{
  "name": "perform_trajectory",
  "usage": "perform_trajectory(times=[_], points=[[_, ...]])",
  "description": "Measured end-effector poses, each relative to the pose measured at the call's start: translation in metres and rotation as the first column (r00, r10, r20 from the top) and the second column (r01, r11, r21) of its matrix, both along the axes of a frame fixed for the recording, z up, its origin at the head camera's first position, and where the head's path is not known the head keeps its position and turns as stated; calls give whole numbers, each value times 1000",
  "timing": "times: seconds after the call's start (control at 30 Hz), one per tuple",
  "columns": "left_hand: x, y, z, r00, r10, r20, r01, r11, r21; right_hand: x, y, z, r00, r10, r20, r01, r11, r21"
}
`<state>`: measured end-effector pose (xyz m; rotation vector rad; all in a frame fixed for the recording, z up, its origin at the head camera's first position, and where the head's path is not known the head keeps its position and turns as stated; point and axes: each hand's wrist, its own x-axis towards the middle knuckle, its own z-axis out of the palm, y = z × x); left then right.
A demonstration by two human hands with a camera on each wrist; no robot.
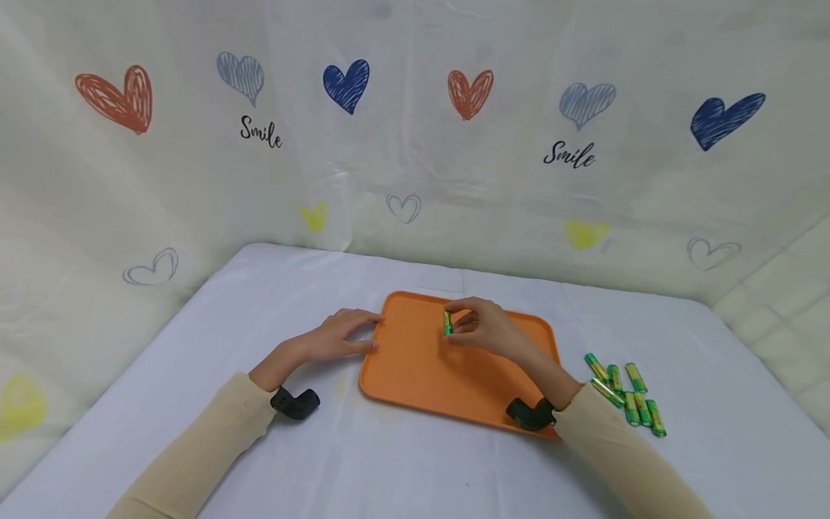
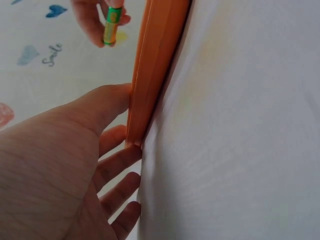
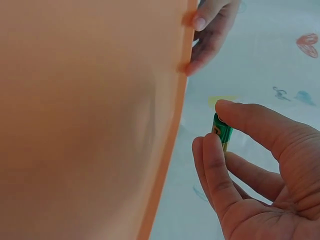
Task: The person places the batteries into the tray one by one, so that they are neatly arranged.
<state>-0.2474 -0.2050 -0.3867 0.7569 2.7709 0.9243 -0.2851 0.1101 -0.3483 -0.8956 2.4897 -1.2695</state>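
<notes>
An orange tray (image 1: 408, 375) lies on the white-covered table, its surface bare apart from a shadow. My right hand (image 1: 483, 328) is above it, pinching a green-and-yellow battery (image 1: 447, 322) upright between thumb and fingertips. In the right wrist view the battery (image 3: 222, 131) shows its green end at the thumb. At the tray's left rim (image 2: 150, 75), my left hand (image 1: 340, 334) touches the edge with its thumb and fingertips, the fingers spread and nearly straight. Several more batteries (image 1: 632, 407) lie in a loose group to the right of the tray.
The white tablecloth (image 1: 415, 468) runs around the tray. Behind the table hangs a pale curtain (image 1: 415, 158) printed with hearts and the word Smile. A black wrist device (image 1: 295, 404) sits by the left cuff, another (image 1: 530, 414) by the right, over the tray's front edge.
</notes>
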Motion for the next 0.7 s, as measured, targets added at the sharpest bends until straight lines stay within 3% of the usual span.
perform_trajectory(times=[0.23,0.7], points=[[-1,-2,0,1000,9,11,-9,1000,-2,-4,-15,-5,999,38,8,-38,999,-11],[-5,1,-2,999,31,37,-30,999,-11,-12,-33,-6,995,35,97,-31,999,-45]])
